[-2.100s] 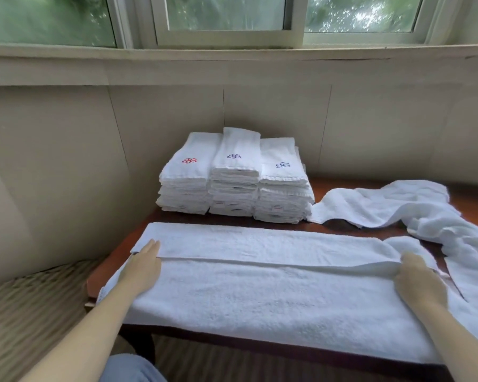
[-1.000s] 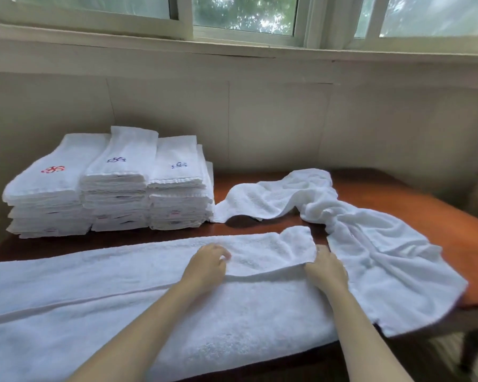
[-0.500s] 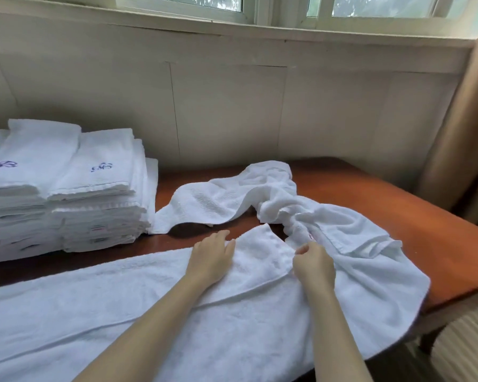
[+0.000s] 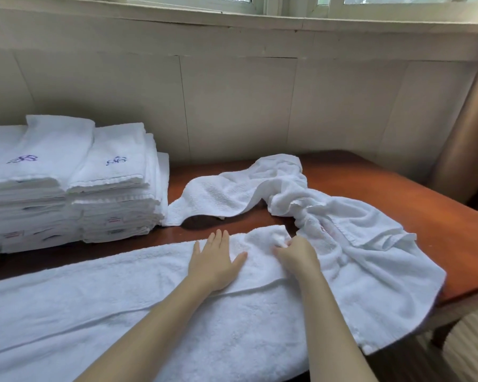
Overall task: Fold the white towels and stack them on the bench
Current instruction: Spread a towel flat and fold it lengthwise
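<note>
Cream panelled wall (image 4: 232, 100), window sill (image 4: 260, 20)

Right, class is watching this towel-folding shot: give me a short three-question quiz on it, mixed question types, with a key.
1. True or false: the left hand lies flat, fingers straight, on the long towel.
2. What is the right hand doing? A) pinching the long towel's end B) resting on the folded stacks C) lifting the crumpled towel
3. Fill in: the crumpled towel lies on the ____ side of the bench.

Key: 1 true; 2 A; 3 right
</note>
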Motion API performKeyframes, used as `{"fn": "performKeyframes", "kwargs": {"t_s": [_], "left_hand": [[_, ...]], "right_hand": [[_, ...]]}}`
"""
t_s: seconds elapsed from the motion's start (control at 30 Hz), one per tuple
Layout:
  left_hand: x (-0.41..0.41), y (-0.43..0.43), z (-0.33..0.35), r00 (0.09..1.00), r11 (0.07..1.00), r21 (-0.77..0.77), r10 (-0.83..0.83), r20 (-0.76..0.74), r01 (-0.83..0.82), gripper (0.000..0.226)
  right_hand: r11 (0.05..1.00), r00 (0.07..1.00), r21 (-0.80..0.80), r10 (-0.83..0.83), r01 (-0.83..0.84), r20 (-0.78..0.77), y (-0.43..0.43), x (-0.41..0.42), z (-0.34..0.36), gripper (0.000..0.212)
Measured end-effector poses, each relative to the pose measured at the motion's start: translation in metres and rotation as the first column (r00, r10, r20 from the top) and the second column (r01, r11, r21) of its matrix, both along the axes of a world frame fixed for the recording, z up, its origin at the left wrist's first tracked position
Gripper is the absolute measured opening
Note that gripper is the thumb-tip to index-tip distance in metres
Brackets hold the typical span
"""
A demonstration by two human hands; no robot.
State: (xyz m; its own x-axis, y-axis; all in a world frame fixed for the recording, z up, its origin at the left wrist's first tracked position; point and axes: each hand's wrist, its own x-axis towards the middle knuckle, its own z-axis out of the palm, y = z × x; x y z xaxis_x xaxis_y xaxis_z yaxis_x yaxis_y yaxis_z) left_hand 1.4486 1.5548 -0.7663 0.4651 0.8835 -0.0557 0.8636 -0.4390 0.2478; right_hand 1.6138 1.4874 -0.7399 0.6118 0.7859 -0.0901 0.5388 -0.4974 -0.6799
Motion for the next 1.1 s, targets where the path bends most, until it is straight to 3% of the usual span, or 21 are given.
{"fn": "performKeyframes", "kwargs": {"t_s": [0.13,0.3,0.43,0.6,0.7,0.9,1.0,1.1], "left_hand": [[-0.001,-0.004,0.000,1.000,1.000,-0.007,-0.025,0.003,0.025,0.081],[0.002,-0.010,0.001,0.999,0.999,0.011,-0.037,0.005,0.037,0.079],[-0.003,-0.018,0.002,0.996,0.996,0.001,-0.085,-0.033,0.085,0.080],[-0.024,-0.027,0.005,0.988,0.989,-0.044,-0.144,-0.057,0.142,0.077],[-0.058,-0.025,0.006,0.992,0.994,-0.038,-0.101,-0.081,0.098,0.073],[-0.160,-0.017,0.010,0.985,0.991,-0.041,0.125,-0.119,-0.130,0.067],[-0.216,-0.017,0.008,0.949,0.956,-0.011,0.291,-0.119,-0.294,0.065],[-0.265,-0.019,0.007,0.887,0.893,0.013,0.449,-0.109,-0.451,0.063]], "right_hand": [[0.965,0.985,0.208,-0.147,0.162,-0.088,-0.002,0.009,0.003,0.011],[0.965,0.962,0.053,-0.260,0.256,0.079,-0.001,0.000,0.000,0.031],[0.984,0.955,0.009,-0.175,0.179,0.241,0.019,-0.007,0.007,0.054],[0.994,0.972,0.112,-0.014,-0.013,0.234,0.036,-0.008,-0.008,0.047],[0.995,0.945,0.099,-0.051,0.020,0.323,0.038,-0.004,-0.016,0.046],[0.976,0.811,-0.126,-0.070,0.175,0.581,0.037,-0.042,-0.003,0.029],[0.981,0.712,-0.183,0.175,-0.067,0.680,0.041,-0.097,-0.004,0.027],[0.862,0.641,-0.178,0.477,-0.475,0.602,0.042,-0.168,-0.011,0.041]]}}
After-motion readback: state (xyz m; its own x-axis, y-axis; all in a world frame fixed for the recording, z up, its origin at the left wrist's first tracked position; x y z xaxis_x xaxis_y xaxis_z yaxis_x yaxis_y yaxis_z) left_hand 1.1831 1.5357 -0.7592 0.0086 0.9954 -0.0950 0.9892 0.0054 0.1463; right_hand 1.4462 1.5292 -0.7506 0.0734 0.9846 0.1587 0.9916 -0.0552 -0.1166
